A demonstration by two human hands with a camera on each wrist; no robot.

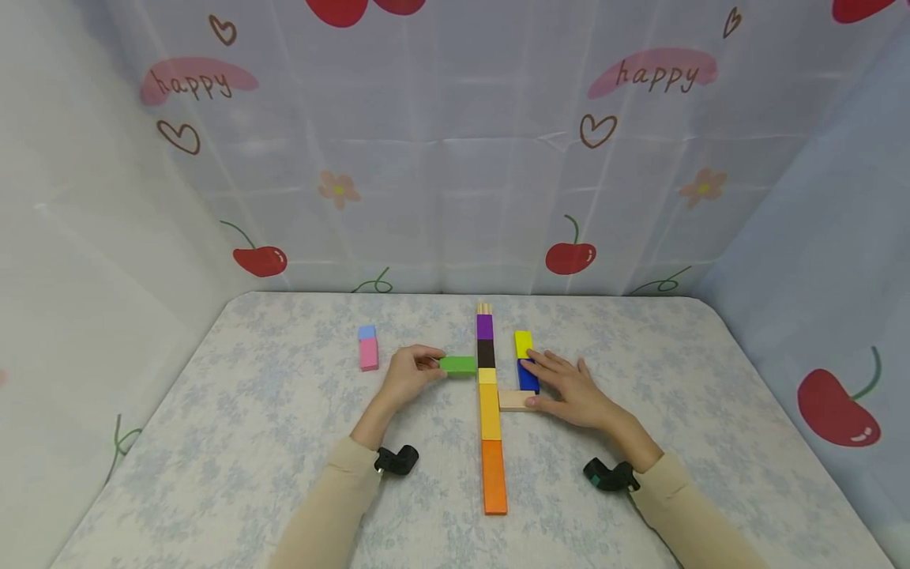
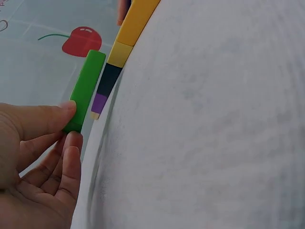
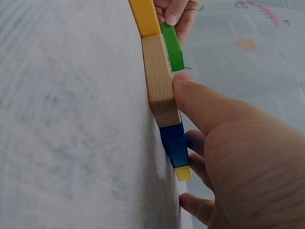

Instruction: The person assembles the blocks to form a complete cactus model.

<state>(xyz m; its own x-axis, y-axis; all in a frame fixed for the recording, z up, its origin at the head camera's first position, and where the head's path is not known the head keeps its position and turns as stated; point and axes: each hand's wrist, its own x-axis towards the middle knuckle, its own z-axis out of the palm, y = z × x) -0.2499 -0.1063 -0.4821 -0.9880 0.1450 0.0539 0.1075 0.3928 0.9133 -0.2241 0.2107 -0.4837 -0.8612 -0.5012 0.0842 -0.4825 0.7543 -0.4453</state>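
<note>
My left hand (image 1: 409, 378) pinches a green block (image 1: 459, 365) by its left end, thumb against fingers. The block's other end is close to a straight column of blocks, beside the dark block (image 1: 486, 353). In the left wrist view the green block (image 2: 87, 86) looks raised. My right hand (image 1: 581, 397) rests spread at the right, its thumb touching the end of a plain wooden block (image 1: 513, 401). Its fingertips lie along a blue block (image 1: 528, 378) and by a yellow block (image 1: 523, 343) beyond it. The wooden block's left end meets the column.
The column runs from natural-wood pieces (image 1: 484, 308) through a purple block (image 1: 485, 326), a pale yellow one (image 1: 486, 376) and an amber one (image 1: 490, 412) to an orange block (image 1: 494, 478). Left of it, a pink block (image 1: 368, 355) touches a light blue one (image 1: 366, 332).
</note>
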